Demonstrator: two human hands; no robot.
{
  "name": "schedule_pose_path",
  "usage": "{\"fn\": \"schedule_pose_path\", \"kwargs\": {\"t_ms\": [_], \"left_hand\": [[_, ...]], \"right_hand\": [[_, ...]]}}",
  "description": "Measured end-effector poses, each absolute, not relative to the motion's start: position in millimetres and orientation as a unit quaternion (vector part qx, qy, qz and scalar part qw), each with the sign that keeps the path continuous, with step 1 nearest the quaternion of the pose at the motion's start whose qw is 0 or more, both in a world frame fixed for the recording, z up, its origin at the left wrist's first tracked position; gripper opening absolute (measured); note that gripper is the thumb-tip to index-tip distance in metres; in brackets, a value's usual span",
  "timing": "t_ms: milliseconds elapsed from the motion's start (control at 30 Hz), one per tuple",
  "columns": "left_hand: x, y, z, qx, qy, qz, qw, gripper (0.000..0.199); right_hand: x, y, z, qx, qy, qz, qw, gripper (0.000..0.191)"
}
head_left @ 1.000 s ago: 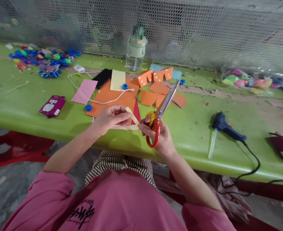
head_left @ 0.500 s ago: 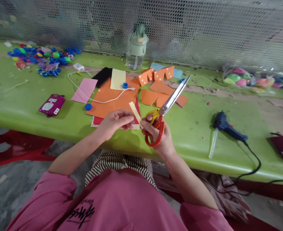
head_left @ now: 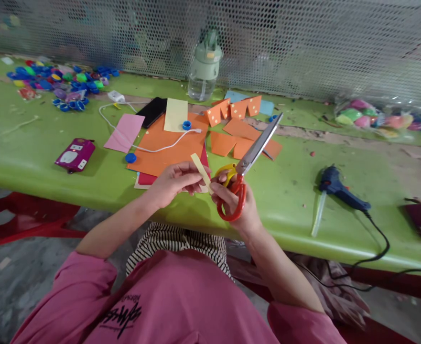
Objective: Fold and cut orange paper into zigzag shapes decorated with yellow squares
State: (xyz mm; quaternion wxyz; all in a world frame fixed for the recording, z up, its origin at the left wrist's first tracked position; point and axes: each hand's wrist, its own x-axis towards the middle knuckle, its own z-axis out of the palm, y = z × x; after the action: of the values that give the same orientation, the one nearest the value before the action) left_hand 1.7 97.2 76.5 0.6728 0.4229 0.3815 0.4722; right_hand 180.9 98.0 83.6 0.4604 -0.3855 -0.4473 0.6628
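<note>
My right hand [head_left: 237, 200] is wrapped round a pair of scissors [head_left: 258, 145] with a red and a yellow handle, their blades together and pointing up to the right. Its thumb and a finger also pinch the lower end of a narrow pale yellow paper strip [head_left: 200, 168]. From the other side, my left hand [head_left: 179, 181] has its curled fingers and thumb on the strip's middle. Beneath the hands lie orange paper [head_left: 170, 160] and red paper [head_left: 146, 179]. Folded orange pieces with pale squares [head_left: 246, 107] stand beyond, near cut orange pieces [head_left: 222, 144].
A glue gun [head_left: 342, 188] with its cord lies right. Around the paper are a phone [head_left: 153, 112], a white cable [head_left: 156, 151], pink paper [head_left: 126, 131] and a purple power socket [head_left: 75, 155]. A bottle [head_left: 205, 67] stands at the mesh; coloured caps [head_left: 67, 81] lie far left.
My left hand has moved slightly right, and its fingers now meet the paper strip. My right hand keeps hold of the scissors and the strip's lower end.
</note>
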Motion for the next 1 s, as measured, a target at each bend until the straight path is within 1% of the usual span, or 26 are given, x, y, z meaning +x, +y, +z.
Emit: {"fn": "schedule_pose_path", "kwargs": {"t_ms": [133,267,367,500,633,733,867,1000], "left_hand": [[-0.3,97.2,74.3,0.449,0.335,0.465,0.685,0.025],[1.1,96.1,76.6,0.47,0.294,0.478,0.682,0.019],[2.3,94.7,78.1,0.469,0.304,0.477,0.679,0.022],[6.6,91.4,75.7,0.458,0.357,0.483,0.655,0.029],[12.8,88.9,75.1,0.42,0.398,0.495,0.648,0.034],[13.4,88.6,79.0,0.396,0.411,0.499,0.652,0.035],[8.5,89.2,83.6,0.388,0.409,0.523,0.639,0.032],[5.0,84.8,83.4,0.433,0.403,0.563,0.576,0.025]], "right_hand": [[181.4,100.5,82.9,-0.337,-0.385,0.749,0.42,0.032],[180.2,99.5,84.2,-0.334,-0.376,0.773,0.386,0.033],[179.2,96.3,84.4,-0.36,-0.399,0.736,0.412,0.033],[179.0,91.5,85.8,-0.411,-0.469,0.628,0.466,0.034],[180.0,86.9,88.8,-0.409,-0.527,0.555,0.497,0.032],[184.1,84.8,91.1,-0.409,-0.537,0.557,0.483,0.033],[194.5,84.5,90.4,-0.422,-0.537,0.595,0.424,0.036],[199.7,83.4,88.9,-0.434,-0.524,0.605,0.413,0.037]]}}
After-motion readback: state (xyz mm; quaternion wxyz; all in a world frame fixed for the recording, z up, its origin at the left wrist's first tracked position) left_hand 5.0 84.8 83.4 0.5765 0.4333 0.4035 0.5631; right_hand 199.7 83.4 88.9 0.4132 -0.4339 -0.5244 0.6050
